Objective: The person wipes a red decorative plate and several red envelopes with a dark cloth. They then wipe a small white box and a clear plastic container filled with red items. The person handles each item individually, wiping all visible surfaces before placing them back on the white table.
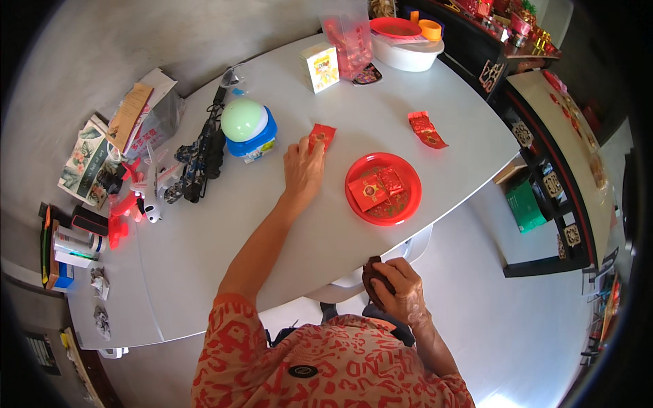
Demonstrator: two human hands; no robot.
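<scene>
My left hand (pixel 304 171) reaches over the grey table, its fingertips on the lower end of a red foil packet (pixel 322 135). In my right hand (pixel 405 290), at the table's near edge, is a dark brown rounded object (pixel 377 288); the fingers hide part of it. Between the hands, a red round plate (pixel 352 208) with a patterned middle holds a flat red packet (pixel 368 192) and a crinkled red foil packet (pixel 391 181). Another red foil packet (pixel 427 130), partly crumpled, lies farther right.
A blue tub with a pale green dome lid (pixel 245 121) stands left of my left hand, beside a camouflage toy gun (pixel 203 153). Behind are a small box (pixel 320 67), a clear container of red packets (pixel 348 46) and a white tub (pixel 408 53). Bags (pixel 153 120) lean at the wall.
</scene>
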